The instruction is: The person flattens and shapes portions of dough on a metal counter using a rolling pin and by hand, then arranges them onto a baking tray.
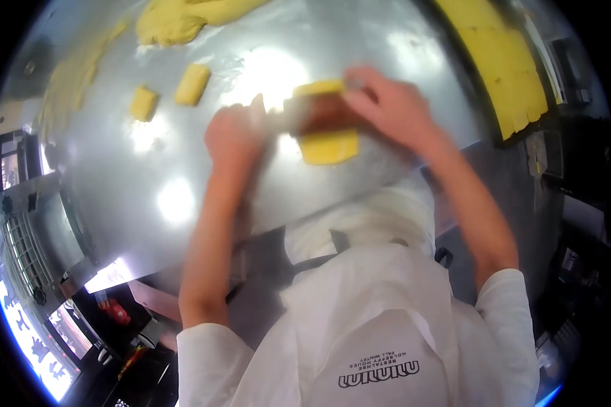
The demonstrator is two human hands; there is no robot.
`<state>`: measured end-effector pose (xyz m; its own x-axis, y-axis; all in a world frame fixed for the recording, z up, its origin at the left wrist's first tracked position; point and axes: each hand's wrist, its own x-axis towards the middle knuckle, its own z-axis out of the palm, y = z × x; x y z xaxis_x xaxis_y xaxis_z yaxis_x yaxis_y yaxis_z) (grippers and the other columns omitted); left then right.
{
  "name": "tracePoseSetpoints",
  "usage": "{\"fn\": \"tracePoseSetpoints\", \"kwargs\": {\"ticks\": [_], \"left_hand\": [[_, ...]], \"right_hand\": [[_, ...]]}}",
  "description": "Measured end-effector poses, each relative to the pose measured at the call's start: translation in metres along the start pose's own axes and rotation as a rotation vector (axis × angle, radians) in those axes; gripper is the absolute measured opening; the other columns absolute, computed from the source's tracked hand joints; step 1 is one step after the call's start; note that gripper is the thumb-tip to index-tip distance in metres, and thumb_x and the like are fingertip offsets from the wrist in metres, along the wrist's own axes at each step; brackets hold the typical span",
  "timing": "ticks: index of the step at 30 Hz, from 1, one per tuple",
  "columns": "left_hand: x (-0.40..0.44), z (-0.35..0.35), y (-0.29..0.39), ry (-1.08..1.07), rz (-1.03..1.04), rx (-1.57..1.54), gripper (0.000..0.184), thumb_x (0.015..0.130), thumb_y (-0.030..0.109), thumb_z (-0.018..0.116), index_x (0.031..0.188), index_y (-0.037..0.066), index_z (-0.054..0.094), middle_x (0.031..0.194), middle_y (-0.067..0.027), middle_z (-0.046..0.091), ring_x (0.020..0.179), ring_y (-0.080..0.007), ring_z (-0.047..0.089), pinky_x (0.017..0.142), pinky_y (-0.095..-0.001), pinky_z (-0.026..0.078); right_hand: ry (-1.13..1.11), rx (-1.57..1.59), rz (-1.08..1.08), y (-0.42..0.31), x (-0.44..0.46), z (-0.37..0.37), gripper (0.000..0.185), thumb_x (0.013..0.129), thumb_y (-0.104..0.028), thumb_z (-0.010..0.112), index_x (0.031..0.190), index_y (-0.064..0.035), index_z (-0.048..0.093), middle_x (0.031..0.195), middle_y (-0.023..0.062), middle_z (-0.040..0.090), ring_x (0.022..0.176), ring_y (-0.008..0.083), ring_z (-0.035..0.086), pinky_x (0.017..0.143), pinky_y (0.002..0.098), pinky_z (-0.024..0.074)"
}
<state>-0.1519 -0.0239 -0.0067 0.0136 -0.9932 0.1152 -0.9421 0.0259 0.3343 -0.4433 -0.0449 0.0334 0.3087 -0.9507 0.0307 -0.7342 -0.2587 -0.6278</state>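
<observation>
Head view: flat yellow dough [329, 148]

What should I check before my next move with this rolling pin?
1. Left hand at one end of the rolling pin: ok.
2. Right hand at the other end: ok.
3. Pin across the dough sheet: ok, yellow shows on both sides.
4. Small dough block and its neighbour apart from the pin: ok.
5. Even dough thickness: cannot tell from this view.
</observation>
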Motion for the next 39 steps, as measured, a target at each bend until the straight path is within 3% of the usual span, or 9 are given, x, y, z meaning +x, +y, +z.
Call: {"fn": "tracePoseSetpoints", "kwargs": {"ticks": [2, 14, 18, 20, 22, 25, 28, 38, 39], "left_hand": [[-0.037, 0.001, -0.001, 0.137, 0.171, -0.060, 0.036, 0.102, 0.021, 0.062, 0.071, 0.004, 0.065, 0.071, -0.0157, 0.062, 0.073, -0.0366, 0.061, 0.066, -0.0475, 0.047], [-0.067, 0.003, 0.000, 0.214, 0.241, -0.061, 0.038, 0.101, 0.019, 0.059, 0.067, 0.004, 0.058, 0.068, -0.0175, 0.058, 0.065, -0.0394, 0.057, 0.061, -0.0513, 0.044], [-0.052, -0.007, 0.006, 0.160, 0.234, -0.151, 0.041, 0.101, 0.021, 0.064, 0.065, 0.002, 0.056, 0.065, -0.0165, 0.055, 0.066, -0.0396, 0.055, 0.062, -0.0514, 0.042], [-0.033, -0.025, 0.010, 0.112, 0.198, -0.105, 0.020, 0.099, 0.022, 0.071, 0.100, 0.003, 0.068, 0.102, -0.0201, 0.067, 0.098, -0.0401, 0.063, 0.084, -0.0488, 0.050], [-0.025, -0.036, 0.023, 0.301, 0.277, -0.189, 0.042, 0.096, 0.024, 0.076, 0.131, 0.003, 0.067, 0.133, -0.0235, 0.066, 0.124, -0.0423, 0.061, 0.103, -0.0481, 0.050], [-0.040, -0.034, 0.033, 0.011, 0.452, -0.224, 0.090, 0.090, 0.033, 0.083, 0.162, 0.005, 0.037, 0.165, -0.0224, 0.041, 0.152, -0.0444, 0.039, 0.125, -0.0486, 0.035], [-0.044, -0.021, 0.050, -0.251, 0.573, -0.200, 0.107, 0.081, 0.046, 0.086, 0.163, 0.002, 0.034, 0.167, -0.0220, 0.038, 0.155, -0.0457, 0.033, 0.127, -0.0523, 0.031], [-0.061, 0.000, 0.073, -0.192, 0.568, -0.171, 0.095, 0.090, 0.058, 0.071, 0.158, -0.001, 0.040, 0.164, -0.0229, 0.040, 0.151, -0.0456, 0.037, 0.125, -0.0551, 0.031], [-0.065, 0.003, 0.080, -0.226, 0.568, -0.180, 0.095, 0.090, 0.058, 0.070, 0.157, -0.002, 0.041, 0.164, -0.0230, 0.040, 0.151, -0.0453, 0.037, 0.125, -0.0549, 0.031]], "right_hand": [[-0.031, -0.160, -0.103, -0.001, -0.032, 0.002, 0.048, 0.100, -0.053, 0.063, 0.128, -0.0149, 0.067, 0.088, 0.0128, 0.076, 0.080, 0.0361, 0.073, 0.071, 0.0439, 0.0552], [0.030, -0.192, -0.285, 0.006, -0.065, 0.010, 0.081, 0.080, -0.068, 0.077, 0.141, -0.0167, 0.063, 0.084, 0.0143, 0.073, 0.077, 0.0368, 0.072, 0.069, 0.0464, 0.0551], [-0.128, -0.036, 0.083, -0.013, -0.062, 0.000, 0.081, 0.081, -0.068, 0.079, 0.140, -0.0138, 0.063, 0.092, 0.0131, 0.076, 0.085, 0.0326, 0.074, 0.079, 0.0407, 0.0567], [-0.095, 0.131, 0.243, -0.007, -0.038, -0.008, 0.076, 0.084, -0.064, 0.078, 0.139, -0.0126, 0.064, 0.093, 0.0114, 0.077, 0.087, 0.0286, 0.074, 0.082, 0.0373, 0.0565], [-0.025, 0.366, 0.409, 0.014, -0.033, -0.010, 0.070, 0.088, -0.061, 0.077, 0.137, -0.0120, 0.065, 0.095, 0.0092, 0.078, 0.089, 0.0243, 0.074, 0.086, 0.0344, 0.0560], [0.170, 0.310, 0.432, 0.044, -0.034, -0.021, 0.056, 0.098, -0.054, 0.069, 0.135, -0.0126, 0.067, 0.098, 0.0095, 0.076, 0.092, 0.0220, 0.072, 0.087, 0.0346, 0.0545], [0.336, 0.157, 0.378, 0.059, -0.030, -0.021, 0.052, 0.101, -0.052, 0.066, 0.136, -0.0131, 0.066, 0.099, 0.0118, 0.075, 0.092, 0.0252, 0.072, 0.087, 0.0357, 0.0539], [0.350, -0.149, 0.211, 0.038, -0.051, -0.044, 0.066, 0.094, -0.035, 0.079, 0.147, -0.0044, 0.055, 0.112, 0.0195, 0.071, 0.108, 0.0370, 0.069, 0.095, 0.0425, 0.0541], [0.388, -0.182, 0.206, 0.030, -0.052, -0.045, 0.061, 0.092, -0.022, 0.080, 0.146, -0.0048, 0.057, 0.113, 0.0177, 0.069, 0.109, 0.0310, 0.068, 0.095, 0.0403, 0.0552]]}}
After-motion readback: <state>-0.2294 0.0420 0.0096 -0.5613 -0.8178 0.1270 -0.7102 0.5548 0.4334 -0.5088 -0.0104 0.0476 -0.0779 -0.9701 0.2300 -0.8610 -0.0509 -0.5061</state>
